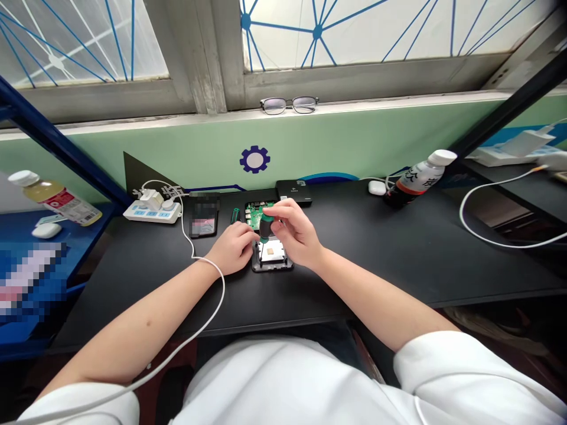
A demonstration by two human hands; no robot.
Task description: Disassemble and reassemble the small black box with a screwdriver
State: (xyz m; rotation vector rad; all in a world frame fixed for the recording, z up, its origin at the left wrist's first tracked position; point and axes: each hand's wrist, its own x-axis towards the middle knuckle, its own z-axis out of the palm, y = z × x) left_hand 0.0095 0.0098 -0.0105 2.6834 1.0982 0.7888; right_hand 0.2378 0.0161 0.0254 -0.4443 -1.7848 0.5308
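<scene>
My right hand [297, 234] grips a green-and-black screwdriver [266, 226] from above, its shaft pointing down into an open black device case [273, 269]. Inside the case lies a silver metal plate [276, 251] with a small tan square on it. At the case's left side is my left hand [234, 248], fingers curled together and their tips close to the screwdriver's lower end; what they pinch, if anything, is hidden. Just behind the case rests a green circuit board [254, 215], partly covered by my right hand. A second green-and-black tool [235, 215] lies left of the board.
A black box [294, 192] sits behind the board. Leftward are a phone [204, 217] and a power strip [153, 211]; a white cable [222, 292] crosses my left forearm. At right stand a white earbud case [377, 188] and a dark drink bottle [419, 179]. Glasses [289, 105] rest on the sill.
</scene>
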